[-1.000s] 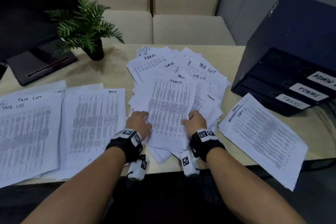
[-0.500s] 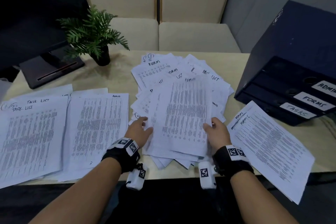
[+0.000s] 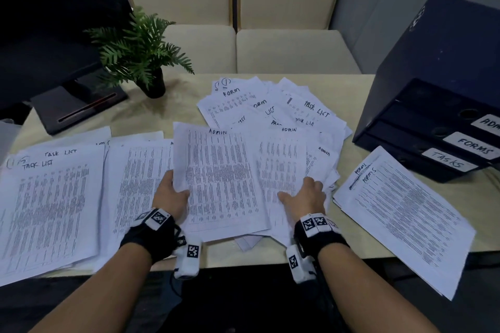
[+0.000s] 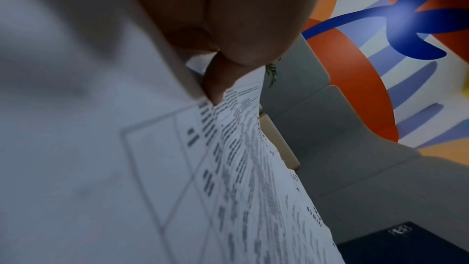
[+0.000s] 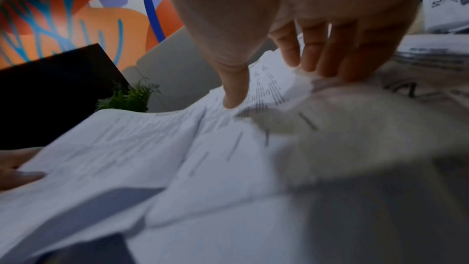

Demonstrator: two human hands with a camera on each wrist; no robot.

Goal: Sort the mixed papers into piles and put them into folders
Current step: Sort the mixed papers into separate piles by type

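Your left hand grips the left edge of a sheet headed ADMIN, thumb on top and fingers underneath; the left wrist view shows the paper pinched between them. The sheet overlaps the left side of the heap and the right edge of the admin pile. Your right hand grasps nothing. It lies on the near right part of the heap with its fingers straight and slightly spread, pressing down on a second sheet, also headed ADMIN. This second sheet sits just right of the held one and partly under it. The heap is in the middle of the table, with its pages fanned out at mixed angles showing FORM, TASK LIST and ADMIN headings. At the near left, the task pile lies just beside the admin pile, and both hang a little over the near edge. At the near right, the forms pile is turned askew, with its near corner well past the table edge. Just behind it stands a dark box, whose three white labels read TASKS, FORMS and a cut-off ADM. At the far left of the table are a small potted plant and, beside it, a dark monitor on its stand. Two cream chairs stand behind the far edge.
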